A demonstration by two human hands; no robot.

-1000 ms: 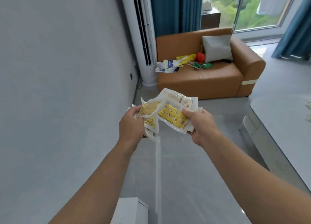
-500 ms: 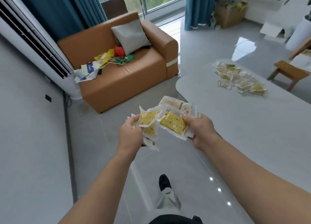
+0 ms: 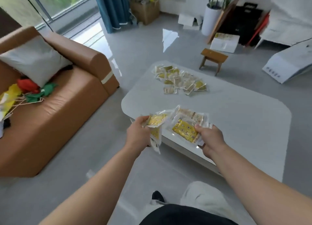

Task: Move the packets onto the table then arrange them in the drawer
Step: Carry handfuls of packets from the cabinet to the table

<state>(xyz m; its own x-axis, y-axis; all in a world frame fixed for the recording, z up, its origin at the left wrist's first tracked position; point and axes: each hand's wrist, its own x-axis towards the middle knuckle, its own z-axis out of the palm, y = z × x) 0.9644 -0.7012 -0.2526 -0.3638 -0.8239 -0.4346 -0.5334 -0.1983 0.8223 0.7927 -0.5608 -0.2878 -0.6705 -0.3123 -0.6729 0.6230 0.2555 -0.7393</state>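
Note:
My left hand (image 3: 137,135) grips a small bunch of clear packets with yellow contents (image 3: 156,121), held just off the near left corner of the pale grey table (image 3: 236,123). My right hand (image 3: 210,138) grips a second bunch of yellow packets (image 3: 184,131) above the table's near edge. A pile of several similar packets (image 3: 179,79) lies on the far part of the table. No drawer shows in this view.
A brown sofa (image 3: 67,96) with a grey cushion and coloured bags stands to the left. A small wooden stool (image 3: 213,58) is beyond the table. Boxes, a white planter (image 3: 210,20) and boards line the far wall. My legs stand at the bottom.
The view has swung right from the wall and sofa to the table. Both hands, still gripping packets, now reach the table's near corner, and have drawn slightly apart.

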